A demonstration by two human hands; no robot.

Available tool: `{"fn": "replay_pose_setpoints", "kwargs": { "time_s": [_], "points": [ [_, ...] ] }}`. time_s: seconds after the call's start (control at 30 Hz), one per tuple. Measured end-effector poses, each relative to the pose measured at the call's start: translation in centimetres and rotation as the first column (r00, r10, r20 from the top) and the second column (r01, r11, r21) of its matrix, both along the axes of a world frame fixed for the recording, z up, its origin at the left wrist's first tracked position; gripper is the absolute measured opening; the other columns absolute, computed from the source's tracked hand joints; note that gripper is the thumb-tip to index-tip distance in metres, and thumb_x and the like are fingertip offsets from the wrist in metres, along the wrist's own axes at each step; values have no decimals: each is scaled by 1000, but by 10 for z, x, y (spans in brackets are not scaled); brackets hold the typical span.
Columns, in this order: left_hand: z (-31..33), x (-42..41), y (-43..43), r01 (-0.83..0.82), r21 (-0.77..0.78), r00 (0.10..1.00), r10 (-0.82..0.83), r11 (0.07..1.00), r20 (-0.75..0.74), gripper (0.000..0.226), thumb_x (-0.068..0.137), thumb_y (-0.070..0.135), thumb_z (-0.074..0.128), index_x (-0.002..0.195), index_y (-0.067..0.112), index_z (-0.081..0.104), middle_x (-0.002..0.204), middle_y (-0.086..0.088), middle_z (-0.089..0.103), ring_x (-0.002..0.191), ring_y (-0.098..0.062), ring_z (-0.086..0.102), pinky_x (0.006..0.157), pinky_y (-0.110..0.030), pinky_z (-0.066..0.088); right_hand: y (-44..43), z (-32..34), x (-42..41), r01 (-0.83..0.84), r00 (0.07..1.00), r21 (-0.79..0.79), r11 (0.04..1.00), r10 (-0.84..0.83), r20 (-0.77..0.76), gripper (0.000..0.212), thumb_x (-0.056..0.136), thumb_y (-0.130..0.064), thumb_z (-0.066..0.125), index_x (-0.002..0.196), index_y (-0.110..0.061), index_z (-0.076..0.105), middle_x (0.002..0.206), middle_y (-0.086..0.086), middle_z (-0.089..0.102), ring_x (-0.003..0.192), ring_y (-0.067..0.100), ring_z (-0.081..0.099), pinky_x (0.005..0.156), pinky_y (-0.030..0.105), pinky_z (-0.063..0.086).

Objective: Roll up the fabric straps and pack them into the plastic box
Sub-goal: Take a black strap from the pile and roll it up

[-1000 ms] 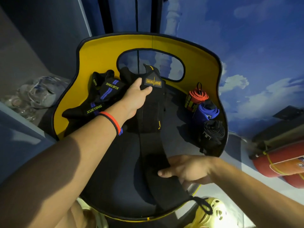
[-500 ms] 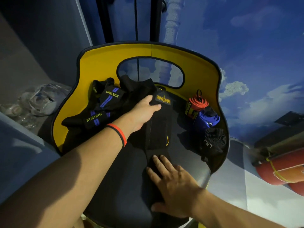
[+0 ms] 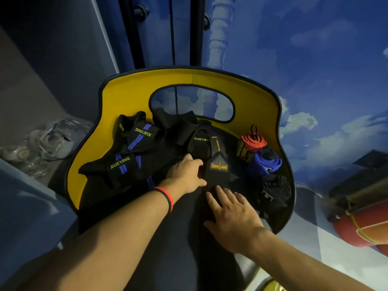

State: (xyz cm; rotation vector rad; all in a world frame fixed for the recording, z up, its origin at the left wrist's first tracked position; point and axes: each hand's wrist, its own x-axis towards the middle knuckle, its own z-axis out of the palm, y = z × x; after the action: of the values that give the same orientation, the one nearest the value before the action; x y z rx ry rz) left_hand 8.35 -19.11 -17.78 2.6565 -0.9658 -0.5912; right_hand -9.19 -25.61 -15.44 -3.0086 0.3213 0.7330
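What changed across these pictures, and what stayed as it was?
The right hand let go of the near end of the black strap, slid forward and now presses flat just below its label. The left hand brought the labelled end down onto the seat. The three rolled straps and the XUEYING straps stayed put.

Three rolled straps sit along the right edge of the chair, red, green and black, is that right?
Nearly. The middle one is blue, not green. The head view shows the red rolled strap, the blue rolled strap and the black rolled strap along the right edge of the chair.
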Motion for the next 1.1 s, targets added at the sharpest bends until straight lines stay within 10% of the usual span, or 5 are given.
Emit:
{"fn": "replay_pose_setpoints", "kwargs": {
  "time_s": [0.17, 0.4, 0.57, 0.73, 1.1],
  "points": [
    [14, 15, 7, -58, -218, 978, 99, 974, 182, 24, 95, 36, 70, 117, 32, 65, 129, 4, 45, 123, -19, 49, 87, -31, 46, 1, -20, 9, 132, 989, -11, 991, -133, -72, 74, 105, -58, 20, 159, -25, -19, 164, 11, -30, 153, 31, -22, 123, 50, -5],
    [22, 24, -3, -303, -256, 817, 112, 918, -565, 87, 86, 22, 80, 157, 37, 33, 166, 2, 19, 151, -24, 27, 121, -46, 32, 5, -17, 20, 169, 980, -39, 985, -172, -102, 78, 105, -59, 22, 159, -22, -18, 165, 14, -26, 154, 34, -18, 123, 51, -9],
    [35, 41, 1, -553, -412, 694, 126, 724, -709, 63, 89, 6, 74, 145, 25, 54, 132, -8, 65, 120, -16, 62, 106, -39, 51, 3, -17, 17, 196, 976, -74, 978, -201, -83, 80, 104, -60, 22, 160, -18, -16, 167, 17, -17, 155, 35, -8, 123, 50, -2],
    [81, 65, 41, -602, -516, 766, 259, 610, -589, 20, 96, 32, 70, 105, 14, 73, 103, 0, 76, 86, -18, 76, 81, -29, 60, -7, -22, 24, 232, 972, -17, 973, -233, -43, 79, 104, -59, 22, 160, -19, -17, 166, 16, -23, 155, 34, -13, 124, 48, -1],
    [72, 95, 146, -336, -4, 941, 336, 942, -38, 29, 82, 36, 85, 66, 14, 73, 59, -1, 71, 67, -21, 72, 67, -34, 53, -17, -15, 55, 247, 969, -8, 969, -247, 4, 81, 101, -62, 34, 163, -19, 3, 170, 12, -5, 154, 40, 3, 124, 51, 2]
  ]
}}
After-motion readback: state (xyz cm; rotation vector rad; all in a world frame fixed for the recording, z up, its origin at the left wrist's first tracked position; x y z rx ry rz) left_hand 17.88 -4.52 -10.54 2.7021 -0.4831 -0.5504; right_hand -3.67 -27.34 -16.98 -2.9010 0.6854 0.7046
